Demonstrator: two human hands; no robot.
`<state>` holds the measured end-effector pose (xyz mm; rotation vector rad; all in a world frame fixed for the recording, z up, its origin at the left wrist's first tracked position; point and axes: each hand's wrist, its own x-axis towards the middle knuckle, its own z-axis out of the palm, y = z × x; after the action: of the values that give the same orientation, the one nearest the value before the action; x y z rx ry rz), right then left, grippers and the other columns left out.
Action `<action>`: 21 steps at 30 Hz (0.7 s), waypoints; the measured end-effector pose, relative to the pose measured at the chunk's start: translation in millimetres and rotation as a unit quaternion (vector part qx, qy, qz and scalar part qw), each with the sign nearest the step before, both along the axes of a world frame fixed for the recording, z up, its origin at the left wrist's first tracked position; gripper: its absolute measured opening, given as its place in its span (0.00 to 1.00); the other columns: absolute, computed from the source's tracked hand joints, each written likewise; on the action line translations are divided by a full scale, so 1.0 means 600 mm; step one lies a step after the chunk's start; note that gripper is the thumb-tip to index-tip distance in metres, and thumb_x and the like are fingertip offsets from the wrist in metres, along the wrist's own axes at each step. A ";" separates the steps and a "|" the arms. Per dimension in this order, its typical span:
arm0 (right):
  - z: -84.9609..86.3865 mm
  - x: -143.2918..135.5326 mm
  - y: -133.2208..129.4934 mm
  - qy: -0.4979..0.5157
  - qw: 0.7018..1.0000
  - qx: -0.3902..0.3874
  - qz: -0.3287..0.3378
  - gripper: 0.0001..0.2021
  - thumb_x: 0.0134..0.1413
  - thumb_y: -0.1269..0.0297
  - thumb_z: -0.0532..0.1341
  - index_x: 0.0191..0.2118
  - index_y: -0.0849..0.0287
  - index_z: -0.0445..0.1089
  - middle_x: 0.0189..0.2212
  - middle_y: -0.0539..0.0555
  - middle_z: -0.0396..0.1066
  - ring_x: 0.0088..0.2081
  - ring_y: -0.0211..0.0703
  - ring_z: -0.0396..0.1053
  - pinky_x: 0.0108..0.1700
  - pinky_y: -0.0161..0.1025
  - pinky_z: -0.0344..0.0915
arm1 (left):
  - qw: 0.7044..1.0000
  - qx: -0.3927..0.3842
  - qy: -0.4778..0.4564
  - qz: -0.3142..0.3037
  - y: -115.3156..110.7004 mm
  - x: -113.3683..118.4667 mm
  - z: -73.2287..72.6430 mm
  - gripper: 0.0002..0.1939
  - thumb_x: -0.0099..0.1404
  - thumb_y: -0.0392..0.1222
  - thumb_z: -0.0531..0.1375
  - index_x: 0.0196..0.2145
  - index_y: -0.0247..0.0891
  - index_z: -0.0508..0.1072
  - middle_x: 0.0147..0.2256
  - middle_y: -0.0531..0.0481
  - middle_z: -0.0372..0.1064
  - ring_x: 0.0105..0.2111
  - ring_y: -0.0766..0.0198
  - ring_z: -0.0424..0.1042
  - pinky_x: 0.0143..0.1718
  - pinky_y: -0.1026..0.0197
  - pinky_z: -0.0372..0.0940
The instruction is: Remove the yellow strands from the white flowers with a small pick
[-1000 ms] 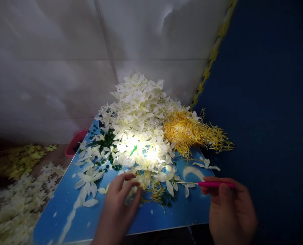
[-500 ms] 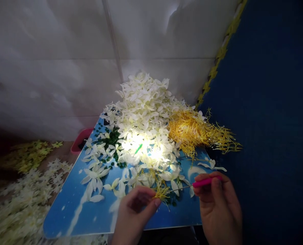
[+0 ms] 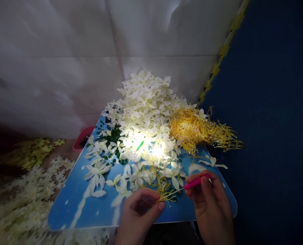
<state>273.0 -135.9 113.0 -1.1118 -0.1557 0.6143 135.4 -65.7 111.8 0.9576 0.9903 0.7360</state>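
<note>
Pinching yellow strands (image 3: 168, 198): your left hand (image 3: 142, 213) | gripping pink-handled tool (image 3: 195, 182), tip at those strands: your right hand (image 3: 209, 201) | white flower heap (image 3: 146, 105) behind, on blue table (image 3: 100, 209)

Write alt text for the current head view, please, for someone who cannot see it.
The left hand pinches thin yellow strands; the right hand holds a pink-handled tool, its thin shaft reaching them. Behind, white flowers and a yellow tangle are heaped on a blue table.
</note>
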 end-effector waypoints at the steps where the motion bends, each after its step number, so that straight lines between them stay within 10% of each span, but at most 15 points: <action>1: -0.001 -0.001 0.000 0.001 1.000 0.000 0.004 0.12 0.53 0.55 0.69 0.35 0.56 0.70 0.29 0.48 0.74 0.27 0.31 0.72 0.30 0.24 0.70 | 1.000 -0.002 0.000 0.002 -0.001 0.000 0.000 0.14 0.42 0.47 0.76 0.23 0.41 0.77 0.24 0.55 0.73 0.26 0.68 0.69 0.29 0.68 0.63; 9: -0.026 -0.034 -0.001 0.186 0.977 0.006 0.107 0.17 0.45 0.61 0.75 0.39 0.57 0.71 0.30 0.49 0.79 0.27 0.34 0.76 0.30 0.28 0.73 | 0.997 -0.022 -0.060 0.040 -0.003 -0.009 -0.019 0.15 0.43 0.48 0.76 0.27 0.42 0.79 0.26 0.55 0.76 0.29 0.68 0.74 0.32 0.71 0.66; 16: -0.051 -0.072 0.023 0.417 0.898 -0.025 0.137 0.17 0.29 0.71 0.79 0.29 0.64 0.75 0.27 0.52 0.80 0.27 0.38 0.79 0.29 0.26 0.75 | 0.984 0.176 -0.021 0.009 -0.002 -0.033 -0.051 0.05 0.56 0.43 0.69 0.33 0.48 0.82 0.37 0.52 0.76 0.40 0.63 0.75 0.42 0.68 0.69; 21: -0.057 -0.070 0.025 0.475 0.865 -0.025 0.160 0.18 0.24 0.73 0.80 0.27 0.66 0.77 0.27 0.55 0.81 0.29 0.40 0.80 0.30 0.25 0.75 | 0.992 0.092 -0.049 0.078 -0.014 -0.049 -0.059 0.21 0.54 0.54 0.69 0.46 0.51 0.79 0.51 0.52 0.75 0.54 0.57 0.70 0.53 0.65 0.65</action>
<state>231.1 -120.7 79.0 -0.7244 0.5458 1.4080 106.0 -74.0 76.5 1.0004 0.9303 1.0090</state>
